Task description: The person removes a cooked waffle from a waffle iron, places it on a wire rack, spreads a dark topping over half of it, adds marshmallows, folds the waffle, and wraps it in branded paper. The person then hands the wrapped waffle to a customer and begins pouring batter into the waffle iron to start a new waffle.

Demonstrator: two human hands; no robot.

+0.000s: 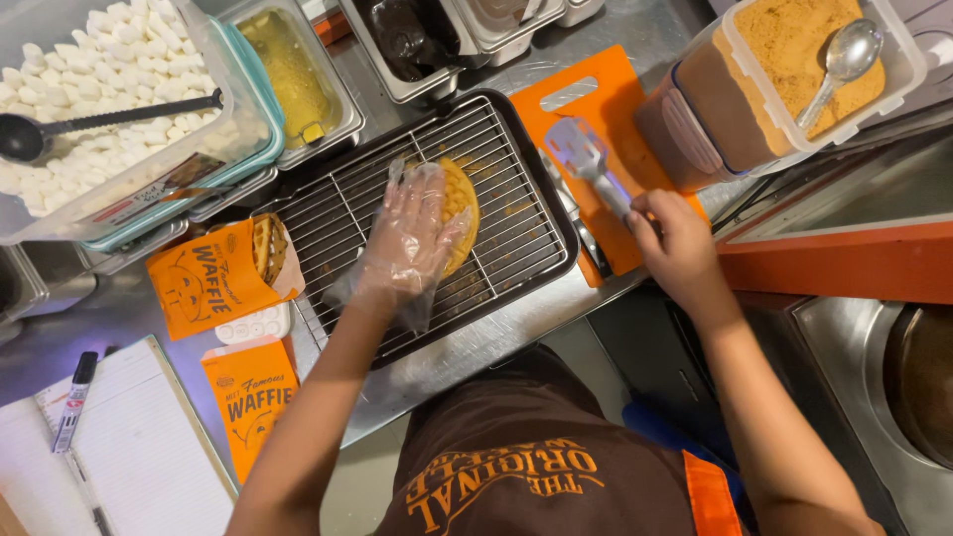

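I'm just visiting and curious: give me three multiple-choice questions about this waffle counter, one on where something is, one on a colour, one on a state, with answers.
1. Where does the round waffle lie?
A. on the wire rack
B. in the marshmallow tub
C. on the notebook

2. What colour is the cutting board?
A. blue
B. orange
C. white

3. How is the left hand covered?
A. bare
C. thick oven mitt
B. clear plastic glove

Answers:
1. A, the waffle rests on the wire rack inside the dark tray, under the left hand.
2. B, the board beside the tray is plainly orange.
3. B, a loose see-through glove wraps the left hand, while the right hand is bare and grips a metal spatula.
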